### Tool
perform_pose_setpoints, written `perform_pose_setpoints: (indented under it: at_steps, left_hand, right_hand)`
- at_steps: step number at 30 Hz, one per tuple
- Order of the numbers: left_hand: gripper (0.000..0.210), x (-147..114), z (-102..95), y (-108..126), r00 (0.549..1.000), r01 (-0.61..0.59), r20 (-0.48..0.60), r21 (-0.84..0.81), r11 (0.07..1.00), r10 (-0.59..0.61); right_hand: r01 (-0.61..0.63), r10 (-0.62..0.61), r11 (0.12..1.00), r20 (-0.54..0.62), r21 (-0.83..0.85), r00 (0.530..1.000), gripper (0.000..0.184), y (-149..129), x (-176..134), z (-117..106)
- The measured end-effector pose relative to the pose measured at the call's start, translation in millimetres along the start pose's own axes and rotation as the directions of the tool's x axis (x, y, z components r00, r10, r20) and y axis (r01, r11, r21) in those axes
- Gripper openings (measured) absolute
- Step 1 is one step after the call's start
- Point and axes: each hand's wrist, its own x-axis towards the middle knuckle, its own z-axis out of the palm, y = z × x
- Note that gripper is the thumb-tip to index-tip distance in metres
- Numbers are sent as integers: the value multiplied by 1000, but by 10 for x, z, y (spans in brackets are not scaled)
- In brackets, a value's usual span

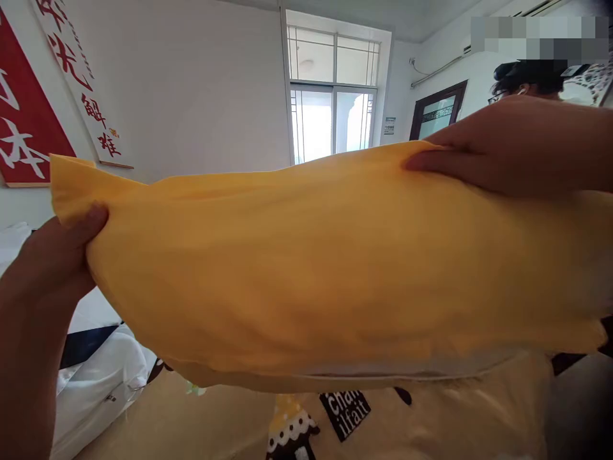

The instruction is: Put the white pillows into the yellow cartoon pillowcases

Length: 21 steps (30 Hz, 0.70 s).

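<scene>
A wide yellow cloth (306, 268) stretches across the view, held up above a bed or sofa surface. Its exact kind cannot be made out. My left hand (60, 255) pinches it near the left end, thumb on the near side, and a corner flap sticks up above the thumb. My right hand (502, 147) grips the upper edge at the right, with thumb in front. Between the hands the fabric hangs with soft wrinkles, and a pale strip shows along its lower edge. The far right end is blurred.
Below lies a tan printed cover (230, 421) with a dark lettered patch. White bedding or clothing (110, 377) is bunched at the left. Another person's head (531, 80) shows at the far right. A window (332, 96), a door (438, 112) and wall scrolls (86, 83) stand behind.
</scene>
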Motion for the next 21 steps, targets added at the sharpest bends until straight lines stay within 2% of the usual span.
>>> perform_pose_setpoints:
  at_steps: [2,4,6,8,10,12,14,16,18,19,21]
  left_hand:
    - [75,-40,-109,6,998,25,61,3,1000,-25]
    - [72,-134,-124,-54,988,144,46,31,989,-145]
    - [70,-256,-82,-164,969,246,-6,40,968,-246]
    - [67,-370,-51,-301,953,303,-23,85,949,-302]
    - [64,-446,-75,-431,940,340,-19,161,926,-342]
    - [63,-470,-155,-520,939,340,-17,195,920,-343]
    - [61,-452,-256,-559,949,314,-24,196,929,-315]
    - [59,-416,-342,-568,950,304,-5,234,924,-311]
    - [57,-388,-389,-576,940,308,59,268,913,-335]
    - [58,-382,-396,-583,935,301,102,272,914,-339]
    - [58,-387,-380,-597,929,272,177,275,922,-326]
  right_hand:
    - [70,-82,954,-27,-291,996,53,-96,-20,117]
    - [94,-103,908,1,-408,995,53,-148,-97,372]
    - [123,-72,887,130,-445,989,47,-160,-188,709]
    - [171,-65,905,271,-390,960,42,-153,-266,1050]
    - [180,-82,935,307,-305,948,41,-146,-320,1320]
    - [188,-115,950,280,-251,953,40,-158,-365,1479]
    - [241,-191,946,227,-216,955,37,-206,-422,1541]
    - [270,-256,942,94,-199,962,35,-296,-502,1555]
    - [278,-291,943,-47,-181,956,35,-412,-588,1572]
    - [292,-308,943,-82,-162,948,35,-469,-621,1591]
    - [356,-362,930,-56,-96,931,33,-559,-654,1649]
